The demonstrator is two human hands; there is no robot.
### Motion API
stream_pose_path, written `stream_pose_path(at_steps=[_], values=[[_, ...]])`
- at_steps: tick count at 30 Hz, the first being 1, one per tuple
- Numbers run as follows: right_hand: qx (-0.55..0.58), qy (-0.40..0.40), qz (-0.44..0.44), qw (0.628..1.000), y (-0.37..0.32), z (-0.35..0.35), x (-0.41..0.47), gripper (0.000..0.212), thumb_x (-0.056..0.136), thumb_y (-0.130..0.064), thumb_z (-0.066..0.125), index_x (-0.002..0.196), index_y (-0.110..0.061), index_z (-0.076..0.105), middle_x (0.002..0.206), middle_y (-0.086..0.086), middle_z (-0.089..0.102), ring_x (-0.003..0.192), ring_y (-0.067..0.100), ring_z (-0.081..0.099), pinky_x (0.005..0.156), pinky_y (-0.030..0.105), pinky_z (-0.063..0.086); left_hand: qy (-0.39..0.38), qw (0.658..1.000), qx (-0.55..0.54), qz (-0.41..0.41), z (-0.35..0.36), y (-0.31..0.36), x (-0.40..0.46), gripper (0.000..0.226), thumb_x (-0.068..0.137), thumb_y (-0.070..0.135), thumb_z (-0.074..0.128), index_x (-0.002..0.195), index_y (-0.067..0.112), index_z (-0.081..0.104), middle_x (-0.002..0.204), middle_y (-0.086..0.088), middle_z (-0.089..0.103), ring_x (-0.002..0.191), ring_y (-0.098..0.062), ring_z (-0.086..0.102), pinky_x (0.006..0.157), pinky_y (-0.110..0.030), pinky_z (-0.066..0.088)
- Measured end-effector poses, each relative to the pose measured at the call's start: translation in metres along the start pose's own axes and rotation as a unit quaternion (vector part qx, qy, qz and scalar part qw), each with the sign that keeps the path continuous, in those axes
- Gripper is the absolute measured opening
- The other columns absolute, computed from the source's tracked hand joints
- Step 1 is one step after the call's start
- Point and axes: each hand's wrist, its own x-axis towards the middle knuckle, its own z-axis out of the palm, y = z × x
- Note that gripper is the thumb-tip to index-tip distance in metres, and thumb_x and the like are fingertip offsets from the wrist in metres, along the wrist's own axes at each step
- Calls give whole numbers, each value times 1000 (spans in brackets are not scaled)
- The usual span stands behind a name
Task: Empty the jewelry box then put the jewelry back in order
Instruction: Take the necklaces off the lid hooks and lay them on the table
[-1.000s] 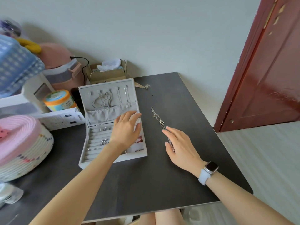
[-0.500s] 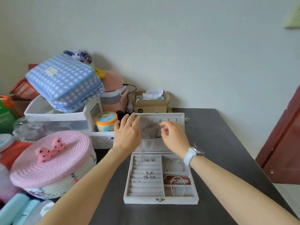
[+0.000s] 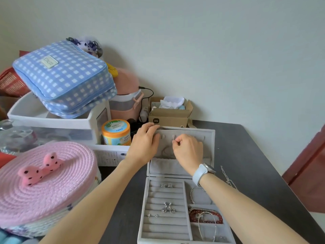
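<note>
Emptying step: left hand (image 3: 143, 145) steadies jewelry box (image 3: 212, 138) lid, right hand (image 3: 189, 152) fingertips pinched on a necklace (image 3: 166, 150) at its hook; next, lift it free.

- We see a plain pale wall (image 3: 211, 50) behind the dark grey table (image 3: 255, 164); soft even light, no hard shadows.
- Dark red door (image 3: 309, 155) at the table's right edge.
- Pale floor strip (image 3: 319, 217) below the door.
- Table's left back corner against the wall: white plastic drawer unit (image 3: 52, 124), open cardboard box (image 3: 168, 117).
</note>
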Motion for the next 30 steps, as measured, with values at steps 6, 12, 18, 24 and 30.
stream_pose_path(at_steps=[6, 12, 18, 24, 30], values=[[25, 16, -14, 999, -3, -5, 2, 22, 89, -22, 49, 68, -17, 48, 66, 3, 59, 69, 26, 51, 68, 32, 41, 33, 999, -16, 21, 0, -3, -5, 33, 90, 9, 53, 123, 2, 55, 128, -18, 51, 118, -32, 49, 93, -32, 40], [115, 40, -89, 989, -22, -39, 25, 14, 87, -16, 52, 73, -18, 49, 63, -10, 49, 65, 16, 49, 61, 31, 42, 29, 999, -16, 5, -3, 2, -7, 37, 92, 11, 51, 128, 4, 50, 134, -15, 48, 124, -29, 45, 98, -35, 40], [319, -2, -77, 944, -43, -84, 27, 19, 91, -8, 48, 74, -18, 46, 77, 6, 61, 72, 14, 60, 68, 19, 49, 61, 996, -58, -10, -19, 24, -15, 39, 91, 5, 49, 130, 6, 49, 132, -11, 51, 126, -25, 42, 100, -25, 32], [424, -3, -97, 901, -60, -137, 3, 7, 92, -4, 45, 86, -5, 48, 68, 0, 60, 53, -4, 57, 54, 10, 44, 59, 964, -254, -53, -45, 82, -33, 42, 94, 17, 47, 135, 17, 42, 134, 3, 49, 126, -10, 41, 105, -29, 34], [481, -14, -58, 875, -42, -186, -43, 17, 91, -5, 48, 75, -12, 50, 69, 2, 61, 60, 11, 56, 58, 19, 47, -73, 936, -339, -59, -64, 145, -71, 42, 92, 22, 53, 133, 24, 43, 118, 9, 60, 113, -3, 52, 94, -18, 41]])
